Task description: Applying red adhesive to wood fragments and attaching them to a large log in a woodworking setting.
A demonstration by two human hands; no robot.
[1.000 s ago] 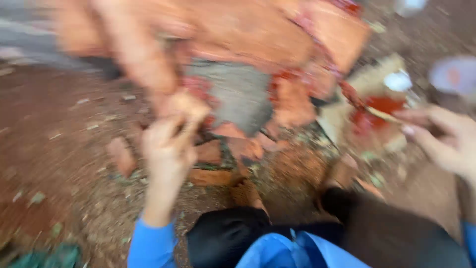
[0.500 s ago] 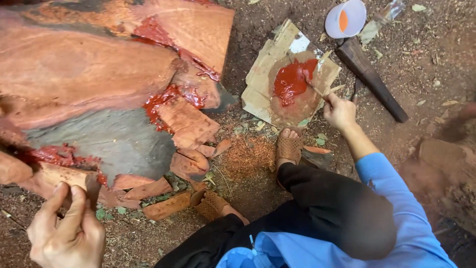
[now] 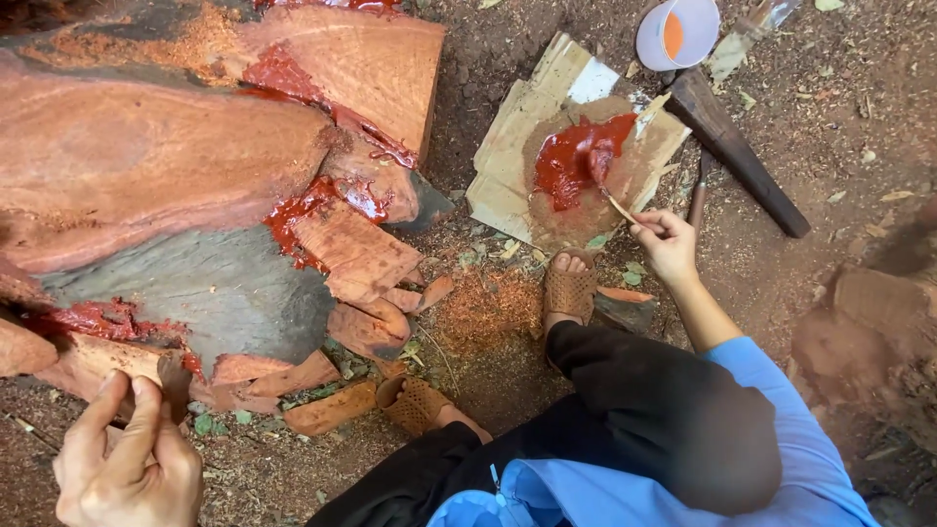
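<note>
My right hand [image 3: 667,244] is shut on a thin stick [image 3: 615,203] whose tip is in a patch of red paste [image 3: 576,156] on a piece of cardboard [image 3: 503,171] lying on the ground. My left hand [image 3: 127,468] is at the bottom left, fingers curled with the tips pinched together; its palm is hidden. It hovers just below a broken wood piece [image 3: 98,356] at the edge of a big reddish wood slab [image 3: 146,156]. Red paste fills the slab's cracks [image 3: 322,200].
A grey patch [image 3: 215,283] lies under the slab. Loose wood chips [image 3: 327,410] and sawdust [image 3: 483,307] sit by my sandalled feet [image 3: 569,288]. A white cup [image 3: 676,31] and a dark wooden wedge [image 3: 742,156] are beyond the cardboard.
The view has steadied after a blurred swing. My right hand has pushed the stick's tip further into the red paste. My left hand stays low at the bottom left.
</note>
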